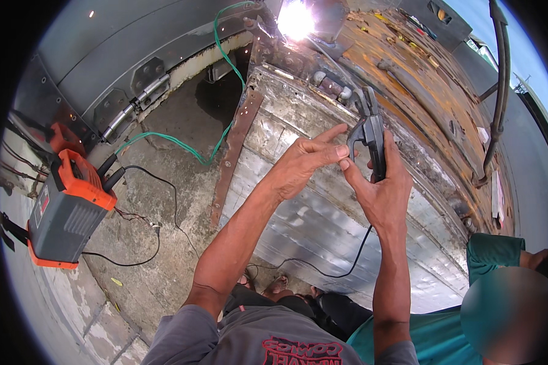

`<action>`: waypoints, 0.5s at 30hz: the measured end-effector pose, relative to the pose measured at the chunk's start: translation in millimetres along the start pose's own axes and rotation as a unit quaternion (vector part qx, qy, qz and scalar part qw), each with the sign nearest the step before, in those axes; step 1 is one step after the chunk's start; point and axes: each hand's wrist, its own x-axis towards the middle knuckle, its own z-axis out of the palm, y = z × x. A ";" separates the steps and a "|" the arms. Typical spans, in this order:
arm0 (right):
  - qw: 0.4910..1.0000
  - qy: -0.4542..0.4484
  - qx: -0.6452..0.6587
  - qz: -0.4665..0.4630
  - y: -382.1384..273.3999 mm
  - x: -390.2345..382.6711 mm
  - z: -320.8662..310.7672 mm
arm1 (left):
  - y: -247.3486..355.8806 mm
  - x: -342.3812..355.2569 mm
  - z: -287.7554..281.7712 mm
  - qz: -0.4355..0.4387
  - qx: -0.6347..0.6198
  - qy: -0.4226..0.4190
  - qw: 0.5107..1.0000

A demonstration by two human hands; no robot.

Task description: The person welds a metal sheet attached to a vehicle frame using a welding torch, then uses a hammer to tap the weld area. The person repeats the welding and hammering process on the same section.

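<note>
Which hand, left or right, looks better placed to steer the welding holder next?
Likely the right hand: it grips the body of the dark welding holder, whose thin rod points toward the bright arc. The left hand only has its fingertips at the holder's left side.

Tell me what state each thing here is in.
Bright white welding arc: lit, sparks flying.
Dark grey clamp-shaped electrode holder: held in the right hand.
Left hand: beside the holder, grip unclear.
Orange-and-grey boxy machine: two black plugs inserted, switch setting unreadable.
Slender green cable: slack, curving.
Silvery metal panel: scuffed, patchy.
Flat brown metal strip: rusted.
</note>
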 end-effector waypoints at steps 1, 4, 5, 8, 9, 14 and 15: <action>1.000 -0.001 0.000 0.002 -0.1 -0.6 0.0 | -1.4 -0.2 -0.6 0.001 -0.001 0.001 1.000; 1.000 0.011 -0.006 -0.015 2.5 -0.9 1.5 | -2.6 0.1 -0.7 -0.001 0.001 0.004 1.000; 1.000 0.002 -0.009 -0.005 0.4 0.4 0.6 | -1.9 0.6 -0.8 -0.001 -0.002 0.006 1.000; 1.000 -0.012 -0.012 0.011 -4.6 1.8 -1.0 | -0.8 -0.2 -0.4 -0.005 -0.007 0.011 1.000; 1.000 -0.007 -0.011 0.005 -3.8 2.1 -0.4 | 0.1 -0.1 -0.1 -0.005 -0.006 0.011 1.000; 1.000 0.002 -0.006 0.000 -1.3 2.0 0.8 | -0.3 0.2 0.6 -0.010 -0.008 0.016 1.000; 1.000 0.002 -0.009 -0.001 -1.7 3.4 1.1 | 0.7 0.2 0.0 -0.007 -0.005 0.014 1.000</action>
